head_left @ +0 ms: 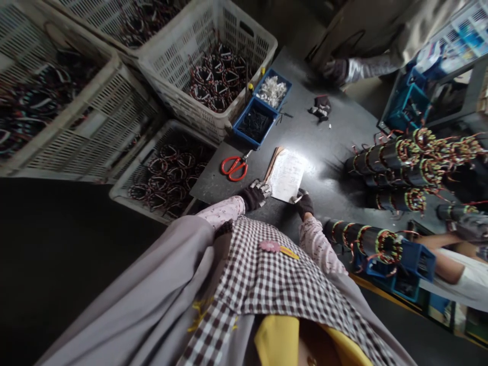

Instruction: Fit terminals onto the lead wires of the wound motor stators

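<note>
Both of my hands wear dark work gloves. My left hand (256,193) is curled at the near left corner of a white sheet of paper (287,174) that lies on the dark worktable (324,147). At the sheet's near right corner, my right hand (304,202) is closed, pinching the edge. The paper sits on a thin stack with brownish sheets showing along its left side. Red-handled scissors (234,167) lie on the table just left of my left hand.
Two blue trays (254,123) of small parts stand behind the paper. White plastic crates (213,66) of wound coils fill the left. Rows of copper-wound stators (396,162) line the right side. Another person's gloved hand (335,68) rests at the far end; a bare arm (446,259) is at right.
</note>
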{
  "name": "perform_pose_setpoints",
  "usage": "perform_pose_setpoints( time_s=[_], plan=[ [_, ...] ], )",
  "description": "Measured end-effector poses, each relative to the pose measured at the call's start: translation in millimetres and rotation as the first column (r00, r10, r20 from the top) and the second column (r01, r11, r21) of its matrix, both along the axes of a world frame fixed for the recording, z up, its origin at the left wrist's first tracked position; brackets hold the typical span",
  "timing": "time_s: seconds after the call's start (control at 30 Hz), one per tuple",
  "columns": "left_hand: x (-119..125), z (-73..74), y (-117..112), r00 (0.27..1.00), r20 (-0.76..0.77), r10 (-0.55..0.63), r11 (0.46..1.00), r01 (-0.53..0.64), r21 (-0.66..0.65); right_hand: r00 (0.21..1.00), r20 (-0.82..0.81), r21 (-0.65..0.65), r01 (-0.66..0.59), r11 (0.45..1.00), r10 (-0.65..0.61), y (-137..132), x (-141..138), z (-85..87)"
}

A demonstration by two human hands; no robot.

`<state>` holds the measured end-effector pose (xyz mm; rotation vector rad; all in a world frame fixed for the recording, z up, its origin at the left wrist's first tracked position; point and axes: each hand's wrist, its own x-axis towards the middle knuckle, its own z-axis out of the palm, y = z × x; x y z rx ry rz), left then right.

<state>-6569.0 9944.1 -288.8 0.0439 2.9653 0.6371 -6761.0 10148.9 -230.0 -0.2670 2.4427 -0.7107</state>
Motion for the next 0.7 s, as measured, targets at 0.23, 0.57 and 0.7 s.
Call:
perform_pose_setpoints(
  time_s=[0.23,0.57,0.7],
  plan=[
    [1.9,-3.3,0.4,0.999,-0.049,0.005,1.0,-0.004,0.016,1.0,-0.001,0.013,-0.012,1.0,0.012,-0.3,1.1,4.3],
    [1.4,9.4,-0.3,1.0,0.014,0.013,0.998,-0.014,0.056,0.996,0.056,-0.011,0.066,0.998,-0.065,-5.8,4.3,10.1],
    [3.0,7.5,-0.6,1.0,-0.017,0.021,0.996,-0.02,0.084,0.99,0.075,-0.06,0.127,0.99,-0.122,-6.4,7.8,11.2]
  ],
)
